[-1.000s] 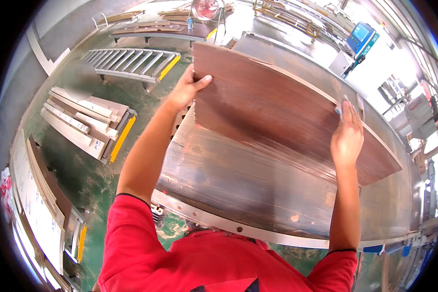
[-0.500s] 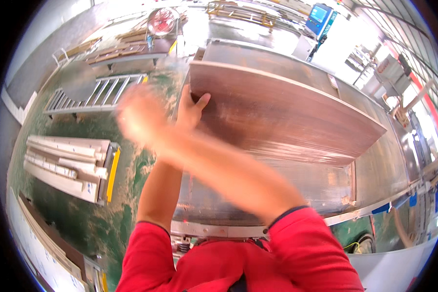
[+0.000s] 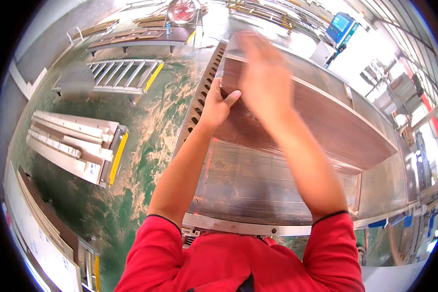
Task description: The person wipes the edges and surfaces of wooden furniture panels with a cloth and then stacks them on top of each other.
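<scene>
A long brown wood-grain panel (image 3: 321, 124) stands tilted on its long edge on the metal machine table (image 3: 258, 180), its pale upper edge toward the far side. My left hand (image 3: 218, 104) grips the panel's left end, thumb on the near face and fingers behind the end. Over the upper edge near that same end, my right hand (image 3: 265, 73) is smeared by motion. Its fingers are too blurred to read, and a greyish blur beside them cannot be made out.
A slotted metal strip (image 3: 199, 104) runs along the table's left edge. On the green, dust-strewn floor at left stand a roller rack (image 3: 119, 80) and a low stack of pale boards (image 3: 73, 146). A fan (image 3: 184, 10) and a blue control screen (image 3: 341, 24) are farther off.
My right hand has swung from the left, where it crossed over my left arm, to the panel's upper left corner. My left hand keeps hold of the panel's end. The view has shifted left.
</scene>
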A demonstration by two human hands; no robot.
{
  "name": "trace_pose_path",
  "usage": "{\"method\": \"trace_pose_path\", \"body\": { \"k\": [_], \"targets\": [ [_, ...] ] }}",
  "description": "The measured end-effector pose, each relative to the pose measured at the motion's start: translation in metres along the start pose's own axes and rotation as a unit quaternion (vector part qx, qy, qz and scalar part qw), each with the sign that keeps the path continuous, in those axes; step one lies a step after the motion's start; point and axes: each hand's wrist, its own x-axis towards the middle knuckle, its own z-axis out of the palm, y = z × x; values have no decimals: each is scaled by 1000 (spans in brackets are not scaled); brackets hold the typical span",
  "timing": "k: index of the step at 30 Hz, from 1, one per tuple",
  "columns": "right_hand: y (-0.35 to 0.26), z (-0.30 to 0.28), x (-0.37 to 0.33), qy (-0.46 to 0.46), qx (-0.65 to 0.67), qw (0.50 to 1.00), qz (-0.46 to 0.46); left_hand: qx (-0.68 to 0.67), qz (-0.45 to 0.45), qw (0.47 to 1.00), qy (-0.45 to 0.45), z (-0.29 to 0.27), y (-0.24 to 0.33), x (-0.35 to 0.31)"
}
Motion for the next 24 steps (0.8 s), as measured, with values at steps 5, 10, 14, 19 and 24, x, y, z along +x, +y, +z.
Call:
{"method": "trace_pose_path", "body": {
  "k": [5, 10, 14, 19, 24],
  "targets": [
    [54, -13, -29, -94, -73, 985, 123, 4, 7, 1000, 25, 11, -2, 0],
    [3, 32, -28, -111, -97, 987, 64, -43, 47, 998, 6, 13, -21, 5],
    [-88, 81, -17, -117, 196, 972, -52, 139, -28, 987, 74, 13, -7, 7],
    [-117, 46, 4, 22, 92, 986, -140, 42, -16, 998, 35, 12, -3, 3],
    [-16, 23, -10, -20, -64, 995, -73, 42, 67, 993, 84, 21, 7, -5]
  ]
}}
